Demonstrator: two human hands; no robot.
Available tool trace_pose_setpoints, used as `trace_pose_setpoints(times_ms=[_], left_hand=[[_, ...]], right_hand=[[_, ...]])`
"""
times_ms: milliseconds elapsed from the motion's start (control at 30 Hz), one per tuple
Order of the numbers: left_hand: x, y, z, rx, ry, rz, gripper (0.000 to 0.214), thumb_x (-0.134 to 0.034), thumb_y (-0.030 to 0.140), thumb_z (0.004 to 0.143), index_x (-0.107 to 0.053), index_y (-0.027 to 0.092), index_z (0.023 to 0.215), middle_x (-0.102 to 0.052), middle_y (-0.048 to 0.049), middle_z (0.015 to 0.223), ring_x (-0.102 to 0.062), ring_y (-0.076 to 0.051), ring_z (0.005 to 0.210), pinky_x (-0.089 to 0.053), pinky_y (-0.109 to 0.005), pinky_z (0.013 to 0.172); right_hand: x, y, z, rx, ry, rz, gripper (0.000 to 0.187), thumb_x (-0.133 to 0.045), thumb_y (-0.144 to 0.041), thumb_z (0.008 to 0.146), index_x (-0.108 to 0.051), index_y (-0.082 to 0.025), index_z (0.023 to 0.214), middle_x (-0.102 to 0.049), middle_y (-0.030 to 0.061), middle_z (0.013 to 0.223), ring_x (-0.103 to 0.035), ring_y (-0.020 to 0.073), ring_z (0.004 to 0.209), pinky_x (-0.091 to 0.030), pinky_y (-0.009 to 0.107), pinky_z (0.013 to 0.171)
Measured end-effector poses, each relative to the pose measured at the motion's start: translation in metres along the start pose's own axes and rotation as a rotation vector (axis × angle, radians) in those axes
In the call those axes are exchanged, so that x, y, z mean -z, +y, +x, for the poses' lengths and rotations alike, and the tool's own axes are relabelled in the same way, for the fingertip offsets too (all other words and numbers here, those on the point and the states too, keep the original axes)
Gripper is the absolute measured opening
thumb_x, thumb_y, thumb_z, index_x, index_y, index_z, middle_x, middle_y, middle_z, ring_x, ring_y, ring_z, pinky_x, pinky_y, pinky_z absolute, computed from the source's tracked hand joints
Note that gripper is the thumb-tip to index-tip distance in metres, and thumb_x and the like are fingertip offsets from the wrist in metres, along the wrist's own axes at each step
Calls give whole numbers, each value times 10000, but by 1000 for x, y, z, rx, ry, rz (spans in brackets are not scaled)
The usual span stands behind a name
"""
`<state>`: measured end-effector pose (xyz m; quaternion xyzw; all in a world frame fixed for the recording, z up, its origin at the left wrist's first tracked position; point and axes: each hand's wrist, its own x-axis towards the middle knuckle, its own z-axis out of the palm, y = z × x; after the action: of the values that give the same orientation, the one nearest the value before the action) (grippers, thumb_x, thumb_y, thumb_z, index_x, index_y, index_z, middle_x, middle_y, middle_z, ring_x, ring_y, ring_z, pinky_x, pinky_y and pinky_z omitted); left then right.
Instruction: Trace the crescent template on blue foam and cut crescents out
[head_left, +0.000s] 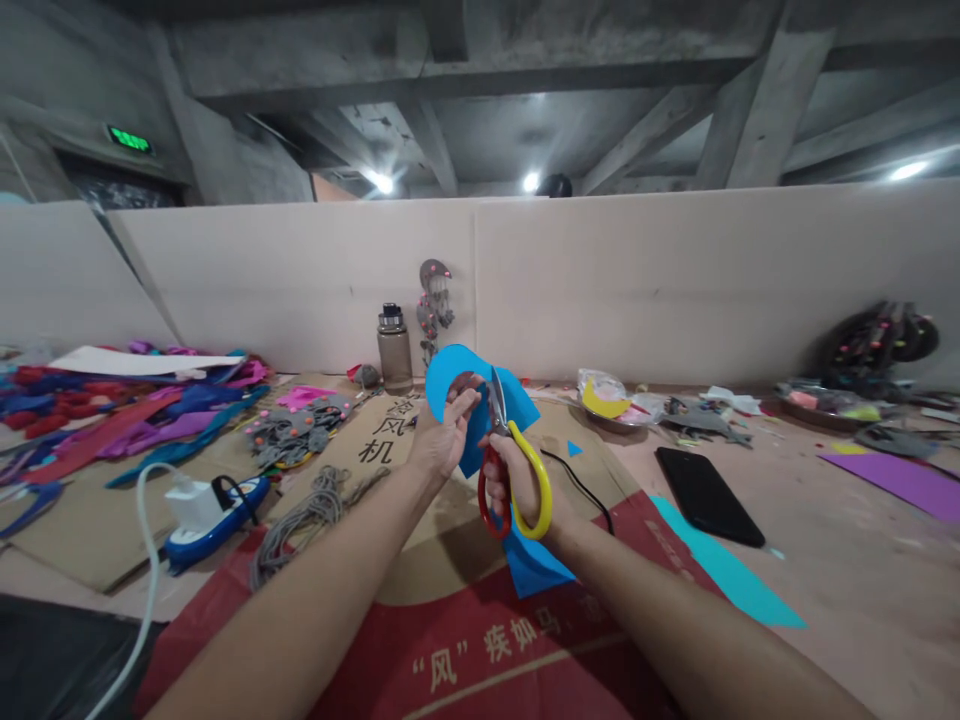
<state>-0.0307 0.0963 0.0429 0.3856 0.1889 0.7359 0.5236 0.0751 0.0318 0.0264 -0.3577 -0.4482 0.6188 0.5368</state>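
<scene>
My left hand (448, 430) pinches a bright blue sheet (448, 362) with a curved outer edge; whether it is felt or paper I cannot tell. In my right hand (517, 475) is a pair of scissors (537, 480) with one red and one yellow handle loop, fingers through the loops. The blades point up and away from me, against the blue sheet, and look a little apart. Below the right hand, another blue piece (534, 565) lies or hangs over the printed cardboard (442, 625). A small blue scrap (574, 448) rests to the right.
Left are coloured felt strips (142, 410), a blue power strip (217, 525) with a white plug and cable, and coiled grey cord (319, 515). A bottle (394, 350) stands behind. Right are a black phone (705, 490), a turquoise sheet (727, 560) and a dish (611, 410). Cardboard panels (675, 290) close the back.
</scene>
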Motion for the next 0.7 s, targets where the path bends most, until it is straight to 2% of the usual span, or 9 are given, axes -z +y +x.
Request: trace_pose_setpoints(times_ms=[133, 233, 400, 700], left_hand=[[-2, -2, 3, -41, 134, 44, 76, -715, 92, 793, -665, 148, 783, -722, 1, 792, -690, -85, 763, -511, -174, 716], [-2, 1, 5, 20, 222, 27, 122, -687, 123, 844, -633, 145, 738, -675, 24, 675, -643, -60, 628, -483, -166, 628], [1, 7, 5, 29, 200, 17, 146, -748, 204, 827, -621, 154, 774, -674, 32, 697, -638, -60, 626, -489, -173, 639], [0, 9, 6, 57, 234, -2, 173, -768, 216, 794, -620, 136, 755, -674, 13, 657, -641, -81, 604, -505, -203, 632]], right_hand=[[-4, 5, -5, 6, -10, -59, 344, -604, -505, 728, -491, -222, 887, -417, -114, 494, -339, 69, 327, -308, 184, 291], [-7, 9, -10, 9, -36, -119, 335, -588, -529, 765, -465, -229, 848, -403, -118, 484, -342, 70, 311, -320, 186, 287], [-7, 14, -12, 31, -71, -197, 340, -548, -557, 816, -416, -244, 800, -401, -114, 456, -365, 91, 283, -320, 203, 272], [-4, 11, -11, 52, -59, -256, 342, -566, -546, 827, -406, -243, 818, -393, -117, 462, -364, 84, 290, -327, 198, 291]])
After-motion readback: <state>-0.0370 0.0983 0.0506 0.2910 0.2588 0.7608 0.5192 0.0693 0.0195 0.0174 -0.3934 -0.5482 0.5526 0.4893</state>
